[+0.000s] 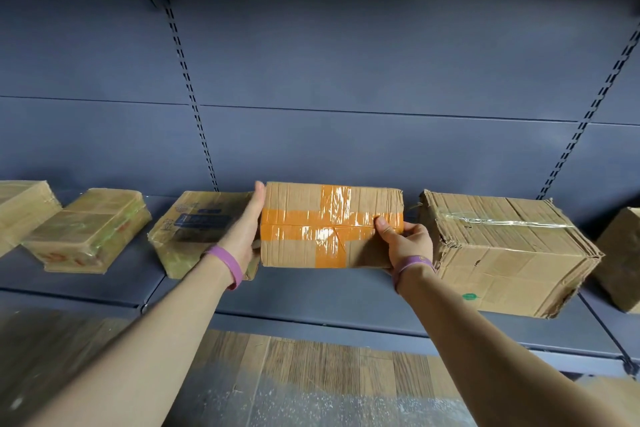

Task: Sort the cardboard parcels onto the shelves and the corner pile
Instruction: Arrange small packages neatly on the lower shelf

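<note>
A cardboard parcel with a cross of orange tape (325,218) is at the middle of the grey metal shelf (311,291); whether it rests on the shelf is unclear. My left hand (247,229) lies flat against its left side with straight fingers. My right hand (403,244) grips its lower right corner, thumb on the front face. Both wrists wear purple bands.
A flat parcel with a dark label (197,229) lies just left of the held one. Two taped flat parcels (90,229) (20,208) sit further left. A large crumpled box (502,250) stands close on the right, another box (620,256) at the right edge. Wooden floor (329,371) below.
</note>
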